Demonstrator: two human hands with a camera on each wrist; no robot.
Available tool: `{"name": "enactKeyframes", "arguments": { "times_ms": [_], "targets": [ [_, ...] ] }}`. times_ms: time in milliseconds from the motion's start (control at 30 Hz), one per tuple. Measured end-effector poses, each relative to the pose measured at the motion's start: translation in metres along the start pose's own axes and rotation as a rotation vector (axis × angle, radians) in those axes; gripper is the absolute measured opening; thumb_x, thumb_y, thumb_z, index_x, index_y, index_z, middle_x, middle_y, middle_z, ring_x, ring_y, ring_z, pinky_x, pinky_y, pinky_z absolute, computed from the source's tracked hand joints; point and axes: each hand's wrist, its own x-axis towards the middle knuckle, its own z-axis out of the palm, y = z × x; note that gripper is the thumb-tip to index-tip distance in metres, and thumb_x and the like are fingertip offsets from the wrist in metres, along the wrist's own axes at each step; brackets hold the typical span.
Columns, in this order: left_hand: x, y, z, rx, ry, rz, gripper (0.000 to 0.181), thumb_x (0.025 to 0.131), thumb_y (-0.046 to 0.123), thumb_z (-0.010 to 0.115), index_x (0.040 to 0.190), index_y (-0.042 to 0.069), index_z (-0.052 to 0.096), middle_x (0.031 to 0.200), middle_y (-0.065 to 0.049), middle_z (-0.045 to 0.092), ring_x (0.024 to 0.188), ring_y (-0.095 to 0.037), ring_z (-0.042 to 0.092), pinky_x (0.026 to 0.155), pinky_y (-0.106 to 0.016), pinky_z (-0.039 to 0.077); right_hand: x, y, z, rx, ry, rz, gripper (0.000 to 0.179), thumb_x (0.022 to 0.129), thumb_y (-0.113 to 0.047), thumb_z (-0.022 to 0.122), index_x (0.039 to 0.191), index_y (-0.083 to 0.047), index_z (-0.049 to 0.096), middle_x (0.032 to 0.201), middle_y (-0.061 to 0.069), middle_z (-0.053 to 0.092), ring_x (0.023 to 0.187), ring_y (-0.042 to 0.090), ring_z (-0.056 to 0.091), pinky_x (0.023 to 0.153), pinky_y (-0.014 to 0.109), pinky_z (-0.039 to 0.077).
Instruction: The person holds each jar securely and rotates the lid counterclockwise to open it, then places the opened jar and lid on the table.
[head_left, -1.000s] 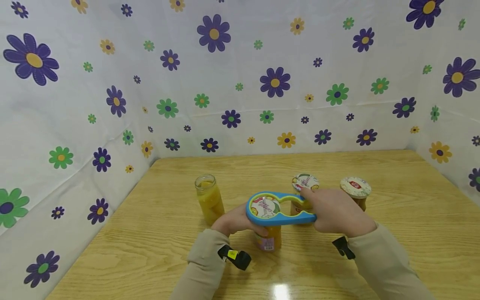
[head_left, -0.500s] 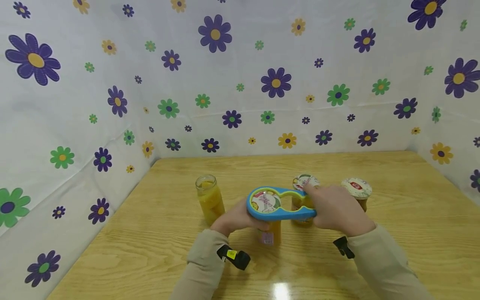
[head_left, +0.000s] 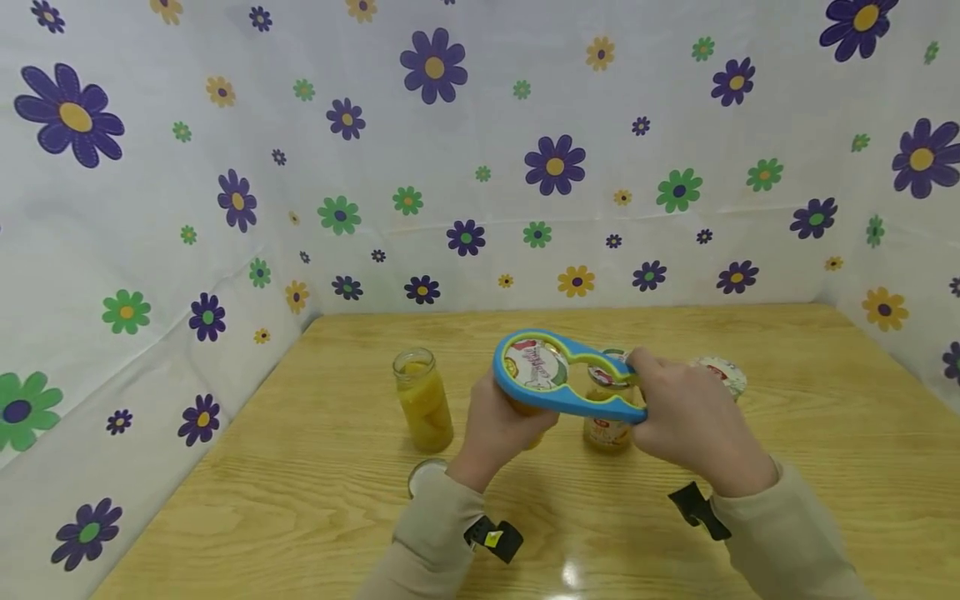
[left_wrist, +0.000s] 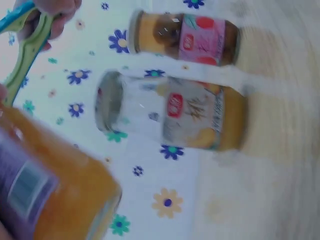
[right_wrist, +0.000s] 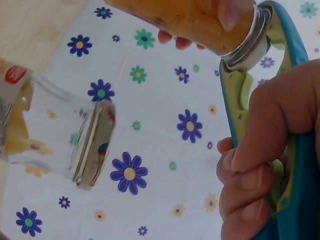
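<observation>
My left hand [head_left: 501, 433] grips a glass jar of orange fruit [left_wrist: 75, 175] that is lifted off the table and tilted. Its patterned lid [head_left: 536, 365] sits inside the round end of a blue and yellow-green jar opener [head_left: 592, 407]. The fingers of my right hand [head_left: 693, 417] are wrapped round the opener's two handles. To the left stands a lidless glass jar [head_left: 425, 408] of yellow fruit. A loose lid [head_left: 426, 477] lies on the table, partly behind my left wrist. The left hand hides most of the held jar in the head view.
Behind the opener stands a lidded, partly filled jar [left_wrist: 192, 112]. A smaller jar with a pink label [left_wrist: 207, 40] is beside it, mostly hidden by my right hand in the head view. A flowered cloth [head_left: 480, 150] rises behind the wooden table [head_left: 262, 500].
Both hands have raised the jar and opener up and away from me, and the opener now tilts down to the right. The loose lid on the table has come into view.
</observation>
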Motion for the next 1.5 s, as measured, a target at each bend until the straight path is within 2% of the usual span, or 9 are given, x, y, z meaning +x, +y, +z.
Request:
{"name": "enactKeyframes", "arguments": {
  "times_ms": [133,267,400,533,633,767,900,1200,1500],
  "targets": [
    [0.0,0.004,0.0,0.156,0.123,0.074,0.06,0.06,0.005,0.076,0.114,0.007,0.049,0.101,-0.003,0.06,0.093,-0.011,0.055,0.082,-0.026,0.044,-0.001,-0.008,-0.001,0.034,0.011,0.008,0.035,0.059,-0.001,0.068,0.09,0.001,0.051,0.058,0.0,0.044,0.043,0.011,0.033,0.039,0.023,0.026],
    [0.0,0.009,-0.001,0.196,0.169,0.083,0.059,0.063,0.01,0.078,0.114,0.006,0.05,0.101,-0.002,0.06,0.093,-0.01,0.055,0.081,-0.025,0.045,-0.002,-0.016,0.002,0.025,0.028,0.032,0.032,0.059,-0.005,0.069,0.085,0.002,0.051,0.056,0.001,0.041,0.042,0.011,0.034,0.038,0.022,0.029],
    [0.0,0.01,-0.002,0.23,0.221,0.05,0.053,0.064,0.011,0.077,0.11,0.004,0.052,0.097,-0.004,0.061,0.09,-0.013,0.057,0.078,-0.025,0.046,-0.005,-0.026,0.009,-0.06,0.073,0.024,0.033,0.06,-0.015,0.07,0.079,0.002,0.049,0.052,0.0,0.038,0.039,0.01,0.034,0.034,0.02,0.03],
    [-0.001,0.007,-0.004,0.367,0.293,0.113,0.05,0.06,0.014,0.078,0.103,0.002,0.055,0.09,-0.006,0.063,0.083,-0.016,0.06,0.073,-0.027,0.049,-0.007,-0.033,0.016,-0.163,0.144,-0.025,0.03,0.06,-0.019,0.067,0.072,0.0,0.045,0.049,-0.001,0.033,0.034,0.009,0.031,0.03,0.02,0.027],
    [-0.001,0.003,-0.007,0.443,0.308,0.169,0.047,0.059,0.016,0.078,0.098,0.001,0.057,0.084,-0.007,0.064,0.077,-0.017,0.061,0.068,-0.028,0.05,-0.006,-0.034,0.02,-0.202,0.176,-0.054,0.03,0.06,-0.02,0.066,0.07,-0.001,0.045,0.048,-0.001,0.032,0.034,0.008,0.029,0.03,0.02,0.027],
    [-0.001,-0.001,-0.009,0.509,0.303,0.148,0.043,0.058,0.02,0.077,0.093,0.003,0.059,0.078,-0.005,0.065,0.071,-0.016,0.062,0.061,-0.028,0.05,-0.004,-0.032,0.022,-0.236,0.179,-0.082,0.034,0.06,-0.023,0.069,0.069,-0.001,0.046,0.046,-0.001,0.033,0.033,0.008,0.03,0.03,0.02,0.027],
    [-0.002,-0.002,-0.008,0.504,0.295,0.11,0.046,0.058,0.024,0.078,0.094,0.004,0.06,0.078,-0.004,0.065,0.07,-0.014,0.062,0.059,-0.026,0.05,-0.003,-0.027,0.023,-0.265,0.189,-0.098,0.039,0.057,-0.027,0.072,0.072,0.002,0.049,0.046,0.0,0.036,0.032,0.008,0.03,0.03,0.02,0.027],
    [-0.002,-0.005,-0.002,0.522,0.301,0.127,0.046,0.056,0.026,0.078,0.092,0.005,0.06,0.074,-0.002,0.065,0.066,-0.013,0.061,0.054,-0.024,0.047,0.0,-0.011,0.028,-0.209,0.197,-0.126,0.044,0.054,-0.028,0.076,0.076,0.002,0.054,0.049,0.002,0.042,0.034,0.008,0.032,0.032,0.02,0.029],
    [-0.003,-0.003,0.0,0.217,0.117,0.013,0.047,0.055,0.008,0.075,0.1,0.005,0.059,0.084,-0.003,0.065,0.077,-0.013,0.061,0.068,-0.025,0.049,0.001,0.0,0.021,-0.201,0.165,-0.152,0.042,0.054,-0.029,0.078,0.075,-0.001,0.054,0.049,-0.003,0.037,0.036,0.008,0.03,0.034,0.021,0.026]
  ]
}}
